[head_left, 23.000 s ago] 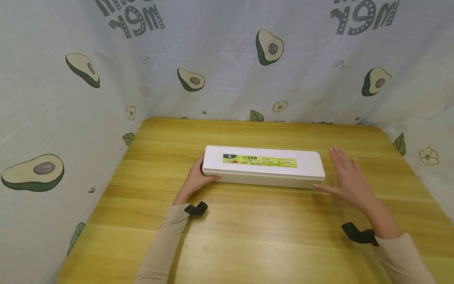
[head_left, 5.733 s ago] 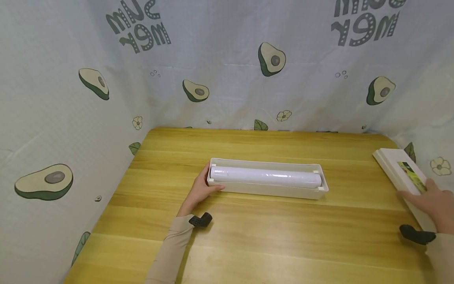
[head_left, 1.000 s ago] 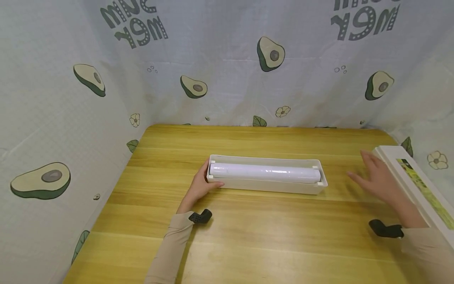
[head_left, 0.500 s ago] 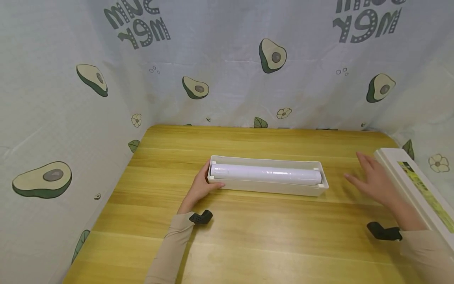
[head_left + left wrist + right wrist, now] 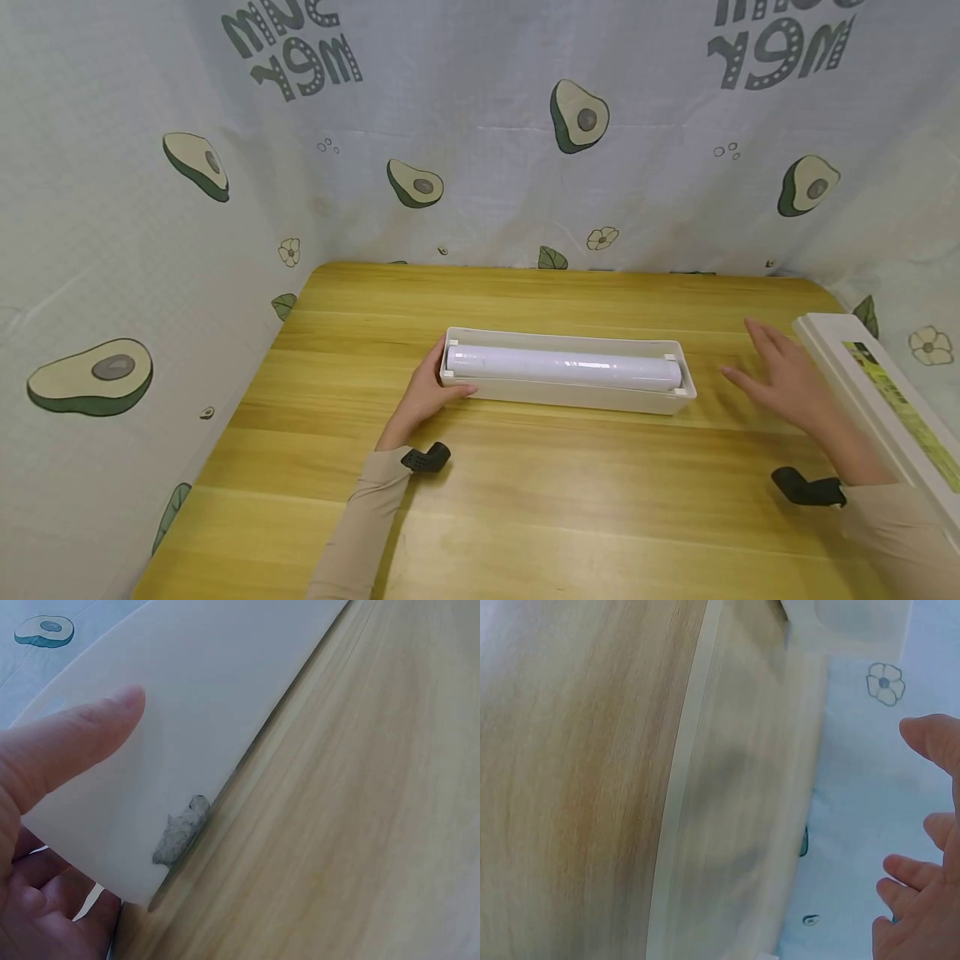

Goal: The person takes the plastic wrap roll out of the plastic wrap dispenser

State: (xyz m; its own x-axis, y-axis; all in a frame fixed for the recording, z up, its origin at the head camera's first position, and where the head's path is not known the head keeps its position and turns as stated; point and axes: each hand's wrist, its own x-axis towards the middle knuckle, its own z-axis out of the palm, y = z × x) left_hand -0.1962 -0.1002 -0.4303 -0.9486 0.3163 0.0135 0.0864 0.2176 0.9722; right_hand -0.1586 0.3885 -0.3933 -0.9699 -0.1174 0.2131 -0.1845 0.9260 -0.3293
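Note:
In the head view, a long white plastic box [image 5: 577, 397] lies uncovered on the table, a white cling film roll [image 5: 562, 367] inside it. My left hand [image 5: 422, 398] grips its left end, thumb on the front wall and fingers behind. The left wrist view shows that thumb against the white wall [image 5: 217, 682], near a torn grey patch [image 5: 181, 831]. Over the table, between the box and the removed lid [image 5: 900, 408], my right hand [image 5: 787, 383] is held with fingers spread, touching neither. In the right wrist view, the box's end [image 5: 855, 626] shows at the top.
The lid, with a yellow-green label, lies slanted along the right side of the wooden table [image 5: 555, 500]. A white curtain [image 5: 495, 192] printed with avocados hangs behind and beside the table. Black wrist mounts [image 5: 426, 457] sit on both sleeves.
Earlier the lid covered the box; later my right hand held it at the table's right side. That hand has since let go and drifted left toward the box. My left hand has stayed at the box.

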